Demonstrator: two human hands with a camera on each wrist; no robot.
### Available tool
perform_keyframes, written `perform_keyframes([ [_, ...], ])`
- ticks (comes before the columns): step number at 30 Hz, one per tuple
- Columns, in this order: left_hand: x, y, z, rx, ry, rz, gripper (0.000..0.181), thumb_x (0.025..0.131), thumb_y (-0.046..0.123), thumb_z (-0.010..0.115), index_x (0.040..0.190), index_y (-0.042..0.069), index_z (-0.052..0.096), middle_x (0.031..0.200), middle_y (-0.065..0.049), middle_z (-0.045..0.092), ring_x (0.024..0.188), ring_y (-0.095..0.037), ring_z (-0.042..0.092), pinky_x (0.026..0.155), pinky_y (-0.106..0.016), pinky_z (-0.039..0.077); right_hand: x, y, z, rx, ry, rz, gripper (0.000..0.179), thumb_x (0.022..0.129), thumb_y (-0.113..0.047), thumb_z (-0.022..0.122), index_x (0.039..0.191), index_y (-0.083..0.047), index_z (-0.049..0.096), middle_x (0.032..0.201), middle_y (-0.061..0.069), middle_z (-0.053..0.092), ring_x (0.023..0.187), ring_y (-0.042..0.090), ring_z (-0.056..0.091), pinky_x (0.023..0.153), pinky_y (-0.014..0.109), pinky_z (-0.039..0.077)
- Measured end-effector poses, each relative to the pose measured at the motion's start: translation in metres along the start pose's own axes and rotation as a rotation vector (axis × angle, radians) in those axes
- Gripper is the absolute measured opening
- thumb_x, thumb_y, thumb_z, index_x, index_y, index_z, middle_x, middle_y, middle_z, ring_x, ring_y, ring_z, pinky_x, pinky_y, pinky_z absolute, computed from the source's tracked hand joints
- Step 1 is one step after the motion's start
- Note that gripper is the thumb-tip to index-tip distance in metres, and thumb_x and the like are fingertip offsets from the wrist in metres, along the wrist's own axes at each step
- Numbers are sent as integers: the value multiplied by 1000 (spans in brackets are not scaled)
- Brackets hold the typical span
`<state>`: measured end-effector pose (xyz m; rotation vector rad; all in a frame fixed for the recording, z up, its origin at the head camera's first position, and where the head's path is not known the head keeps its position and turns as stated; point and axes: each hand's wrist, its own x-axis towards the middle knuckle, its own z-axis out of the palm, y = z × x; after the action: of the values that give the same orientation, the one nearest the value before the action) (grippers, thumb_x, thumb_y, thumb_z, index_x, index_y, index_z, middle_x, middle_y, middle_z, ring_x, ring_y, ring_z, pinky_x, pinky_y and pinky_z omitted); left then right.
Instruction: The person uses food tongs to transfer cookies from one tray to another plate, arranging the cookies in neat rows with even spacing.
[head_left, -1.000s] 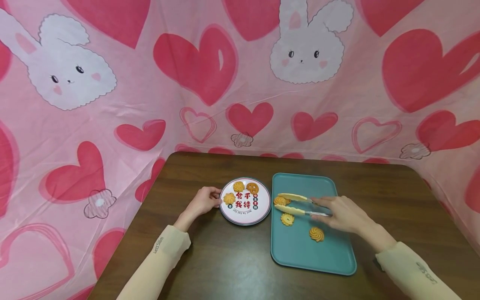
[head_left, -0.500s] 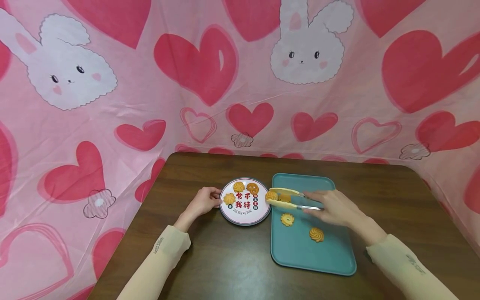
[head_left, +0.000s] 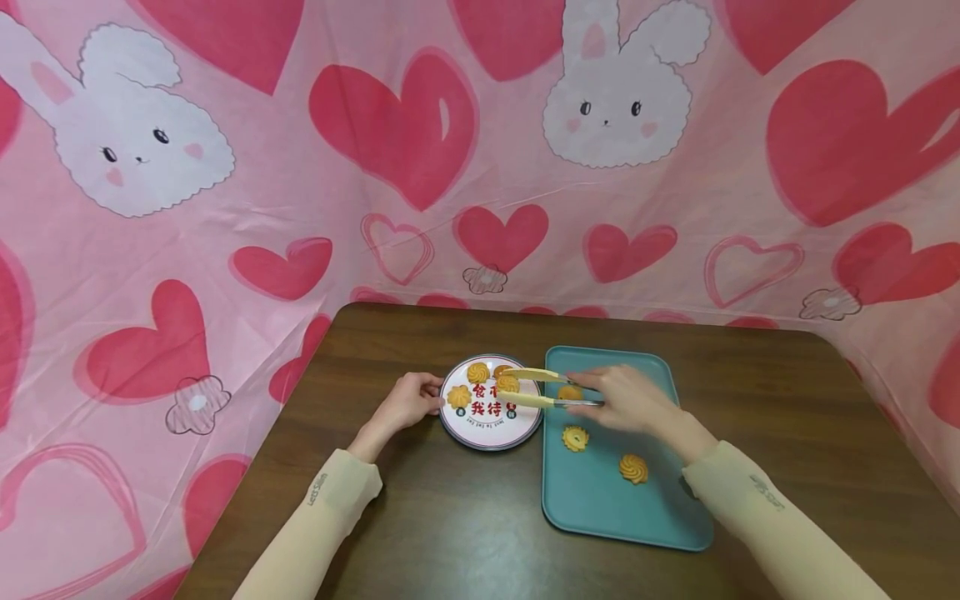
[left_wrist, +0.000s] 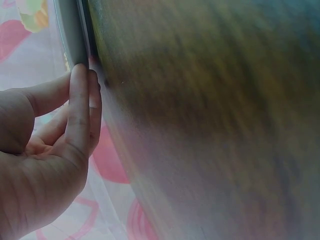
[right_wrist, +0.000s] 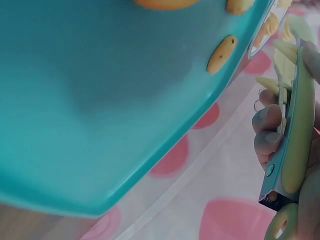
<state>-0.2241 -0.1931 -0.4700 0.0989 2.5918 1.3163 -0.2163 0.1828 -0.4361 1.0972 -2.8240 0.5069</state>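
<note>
My left hand (head_left: 405, 402) pinches the left rim of a round white plate (head_left: 480, 435) printed with red characters. The left wrist view has the thumb and fingers meeting at the plate's edge (left_wrist: 72, 35). With my right hand (head_left: 630, 400) I grip metal tongs (right_wrist: 300, 120) with pale yellow arms. Between the tong tips, over the plate's upper right, is a swirled cookie (head_left: 507, 384). It partly covers a pretzel-shaped cookie (head_left: 501, 370). A swirled cookie (head_left: 477, 372) and a star-shaped cookie (head_left: 458, 397) also lie on the plate.
A teal rectangular tray (head_left: 622, 517) lies right of the plate on the brown wooden table (head_left: 450, 533). On it are a ring-like cookie (head_left: 575, 438), a swirled cookie (head_left: 633, 468) and another cookie (head_left: 570, 392) near my right hand. A pink heart-patterned cloth (head_left: 390, 133) hangs behind.
My right hand has moved left with the tongs, carrying the swirled cookie from the tray to over the plate. Another cookie on the tray has come into sight. My left hand stays at the rim.
</note>
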Motion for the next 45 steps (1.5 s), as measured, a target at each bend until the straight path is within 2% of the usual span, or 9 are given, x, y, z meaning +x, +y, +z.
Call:
perform_keyframes([
  [6, 0, 1, 0, 5, -2, -10, 36, 88, -1, 73, 123, -6, 65, 94, -12, 63, 74, -18, 62, 68, -29, 60, 13, -6, 9, -3, -16, -42, 55, 85, -39, 79, 128, -7, 68, 114, 8, 72, 83, 18, 70, 73, 35, 59],
  [9, 0, 2, 0, 8, -2, -13, 36, 89, -1, 72, 123, -6, 65, 94, -12, 63, 75, -18, 62, 68, -29, 59, 17, -9, 13, 13, -27, -54, 54, 87, -40, 77, 128, -6, 68, 115, 8, 72, 75, 13, 66, 66, 30, 57],
  [15, 0, 4, -1, 4, -1, -9, 36, 88, -2, 72, 123, -7, 65, 93, -13, 63, 75, -18, 62, 68, -30, 60, 21, -13, 15, 45, -66, -31, 56, 87, -39, 77, 129, -5, 67, 118, 10, 70, 58, 2, 50, 52, 21, 44],
  [21, 0, 2, 0, 4, -1, -8, 36, 88, -2, 72, 123, -7, 65, 92, -12, 63, 73, -17, 63, 67, -29, 60, 24, -15, 18, 55, -102, -5, 56, 88, -41, 75, 130, -5, 66, 120, 11, 69, 45, 3, 38, 44, 23, 34],
  [26, 1, 0, 0, -1, -2, -8, 36, 88, -1, 73, 123, -6, 65, 92, -12, 63, 73, -17, 63, 68, -29, 60, 24, -16, 20, 54, -126, 22, 59, 89, -45, 74, 133, -6, 65, 122, 11, 68, 42, 5, 32, 43, 23, 30],
  [35, 0, 1, 0, -6, -3, -1, 35, 88, -2, 72, 122, -7, 65, 92, -13, 63, 73, -17, 63, 67, -29, 60, 23, -16, 20, 47, -122, 41, 62, 87, -46, 75, 134, -7, 63, 124, 12, 67, 48, 4, 41, 47, 23, 39],
  [39, 0, 1, 0, -9, 0, 4, 35, 88, -3, 72, 122, -8, 65, 92, -13, 63, 73, -16, 63, 67, -30, 60, 22, -17, 19, 40, -109, 30, 63, 87, -47, 74, 135, -7, 63, 124, 12, 68, 57, 4, 49, 59, 23, 51],
  [43, 0, 1, 0, -6, -3, 5, 35, 88, -3, 72, 122, -8, 65, 93, -13, 63, 74, -17, 63, 67, -30, 60, 20, -17, 16, 28, -91, 22, 64, 87, -47, 75, 134, -6, 63, 123, 12, 68, 70, 11, 63, 75, 34, 59],
  [45, 0, 0, -1, -3, -5, 5, 36, 89, -2, 72, 123, -8, 64, 93, -13, 64, 74, -17, 63, 68, -30, 60, 18, -15, 14, 22, -71, 17, 64, 86, -46, 76, 134, -6, 64, 122, 12, 68, 77, 16, 68, 77, 37, 59],
])
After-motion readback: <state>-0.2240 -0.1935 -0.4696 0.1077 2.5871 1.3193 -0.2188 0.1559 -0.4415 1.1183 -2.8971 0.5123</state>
